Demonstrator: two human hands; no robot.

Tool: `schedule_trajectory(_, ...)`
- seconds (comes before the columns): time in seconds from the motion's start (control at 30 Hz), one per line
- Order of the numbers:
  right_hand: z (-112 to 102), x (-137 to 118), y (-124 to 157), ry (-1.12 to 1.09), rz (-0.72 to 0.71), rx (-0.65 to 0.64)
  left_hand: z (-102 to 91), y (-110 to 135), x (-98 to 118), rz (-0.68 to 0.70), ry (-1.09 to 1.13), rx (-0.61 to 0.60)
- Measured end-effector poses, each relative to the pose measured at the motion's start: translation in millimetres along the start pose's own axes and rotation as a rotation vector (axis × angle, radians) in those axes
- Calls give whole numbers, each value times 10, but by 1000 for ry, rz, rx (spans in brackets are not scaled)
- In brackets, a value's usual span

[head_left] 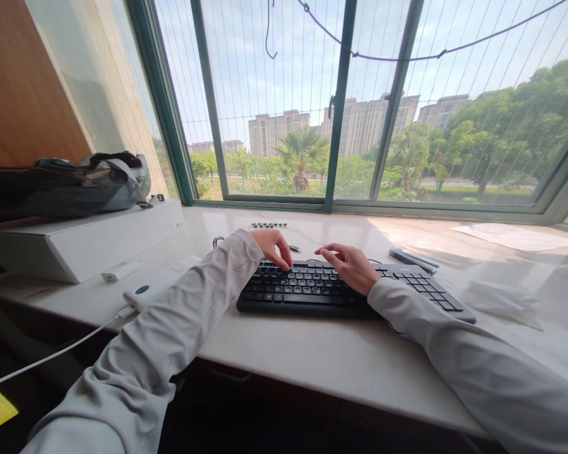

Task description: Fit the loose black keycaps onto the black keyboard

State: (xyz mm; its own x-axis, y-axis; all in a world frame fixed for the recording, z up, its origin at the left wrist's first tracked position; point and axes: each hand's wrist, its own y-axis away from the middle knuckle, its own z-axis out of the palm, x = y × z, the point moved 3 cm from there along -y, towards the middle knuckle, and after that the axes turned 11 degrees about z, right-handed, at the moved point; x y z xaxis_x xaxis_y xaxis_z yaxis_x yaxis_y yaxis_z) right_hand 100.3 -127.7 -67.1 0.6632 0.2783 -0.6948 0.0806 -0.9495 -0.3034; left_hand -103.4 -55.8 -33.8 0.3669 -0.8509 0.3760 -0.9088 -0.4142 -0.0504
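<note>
From where I stand, the black keyboard [307, 299] lies flat on the pale table [312, 353], near the edge by the person. Its long axis runs left to right, roughly parallel to the window [339, 126]. The space bar side faces the person, the back edge points at the glass, and the number pad [438, 293] sits at the right end, past the right wrist.

The left hand [271, 243] arches down over the back part of the keyboard, left of its middle. Its thumb and forefinger tips come close together at the keys; I cannot tell whether these fingers grasp anything. The right hand [353, 268] hovers over or rests on the keys right of the middle, I cannot say which; its fingers are loose and parted, reaching toward the left hand.

Beyond the keyboard, small dark pieces [269, 225] stand in a row that also runs left to right. A white box [94, 243] with a dark bag [76, 189] on it is at the left, and a crumpled plastic bag [502, 299] lies at the right.
</note>
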Motion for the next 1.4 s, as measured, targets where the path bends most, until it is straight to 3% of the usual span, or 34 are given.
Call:
schedule_trajectory(0.33, 28, -34, 34, 75, -57, 2, 10, -23, -82, 10, 29, 49)
schedule_trajectory(0.63, 122, -181, 146, 400, -224, -3, 35, -21, -118, -85, 58, -10)
schedule_trajectory(0.87, 240, -356, 217, 584, -432, -61, 43, -44, -156, -169, 71, -42)
schedule_trajectory(1.1, 306, -432, 228, 729, -467, -94, 68, -74, -222, -130, 116, -30)
schedule_trajectory(1.4, 343, -548, 239, 811, -559, -103, 158, -95, -417, -359, 230, -63)
